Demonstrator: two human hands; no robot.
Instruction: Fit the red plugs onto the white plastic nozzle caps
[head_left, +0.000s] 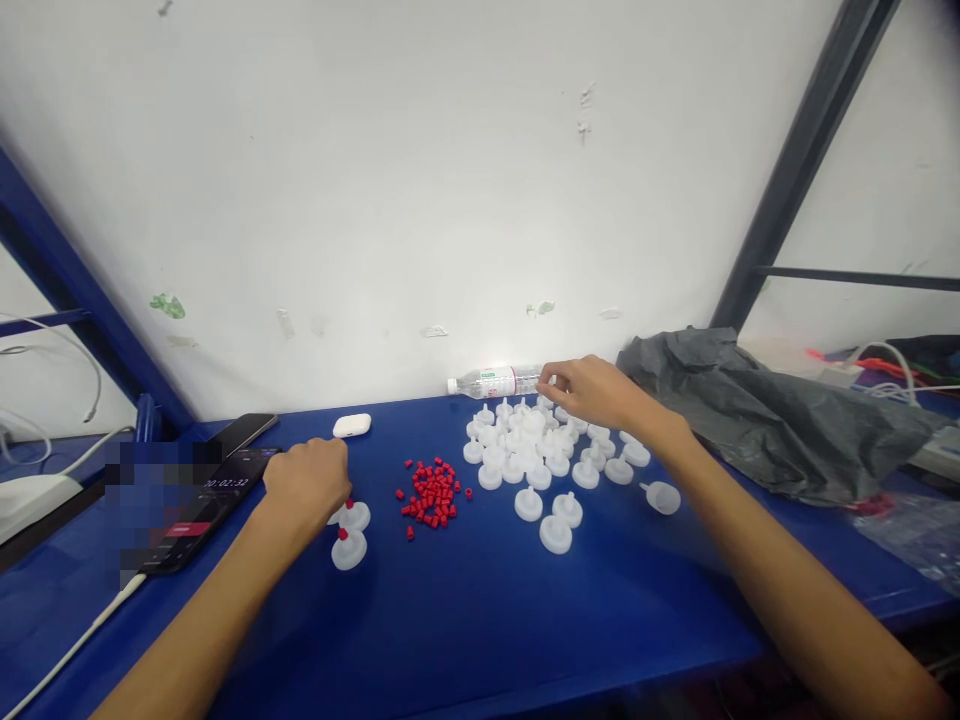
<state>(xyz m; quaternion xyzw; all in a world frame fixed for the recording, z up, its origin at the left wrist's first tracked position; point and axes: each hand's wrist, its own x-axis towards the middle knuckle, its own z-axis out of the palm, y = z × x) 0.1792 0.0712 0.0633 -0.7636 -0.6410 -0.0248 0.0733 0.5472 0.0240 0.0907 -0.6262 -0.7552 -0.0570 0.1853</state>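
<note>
The left hand bends over red-tipped white pieces toward the left edge of the desk, its back hiding its fingertips and part of those pieces, so whether it grips anything cannot be made out. The right hand, fingers curled, is by the loose white pieces near the back edge, covering one end of the bottle; any hold is unclear. Between them lie red caps, some overlapping.
</note>
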